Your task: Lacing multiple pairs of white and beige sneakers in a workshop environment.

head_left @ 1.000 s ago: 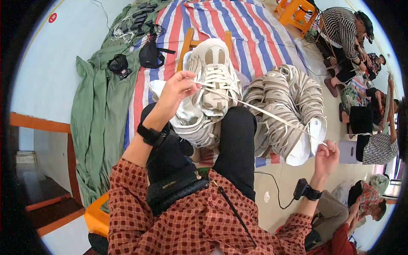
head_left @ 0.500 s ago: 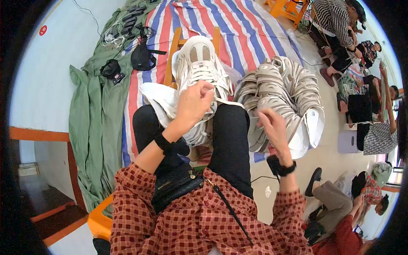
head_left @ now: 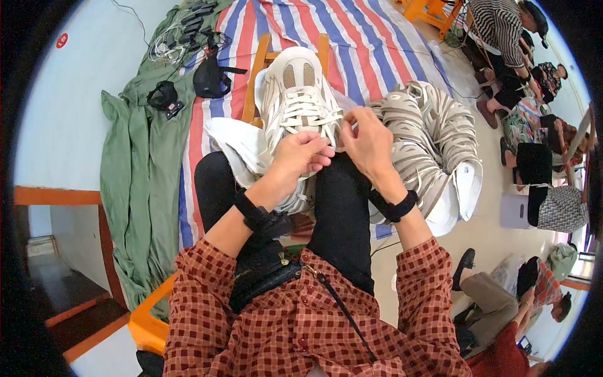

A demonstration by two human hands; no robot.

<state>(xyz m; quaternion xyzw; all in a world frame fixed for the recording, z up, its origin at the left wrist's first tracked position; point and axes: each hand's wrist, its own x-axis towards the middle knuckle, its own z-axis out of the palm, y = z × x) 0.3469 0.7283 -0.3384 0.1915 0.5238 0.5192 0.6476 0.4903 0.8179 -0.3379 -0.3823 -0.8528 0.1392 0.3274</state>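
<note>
A white and beige sneaker [head_left: 300, 88] with white laces rests toe-away in front of my knees, on a stack of pale shoe parts [head_left: 294, 200]. My left hand [head_left: 300, 157] is closed at the tongue end of the lacing, thumb and fingers pinching the white shoelace [head_left: 308, 119]. Close by on the right, my right hand [head_left: 369, 143] bends its thumb and index finger together at the shoe's right edge. Its fingertips meet at the lace there; the lace's end is mostly hidden by the fingers.
A curved stack of beige and white shoe uppers [head_left: 433, 135] lies to the right on the striped sheet [head_left: 370, 47]. A wooden stool [head_left: 322, 53] stands behind the sneaker. Green cloth [head_left: 141, 207], a black pouch [head_left: 210, 80] and cables are on the left. Several people sit at the right.
My right hand has swung left and away from me, from over the shoe stack to the sneaker's edge. My left hand has come slightly nearer and to the right.
</note>
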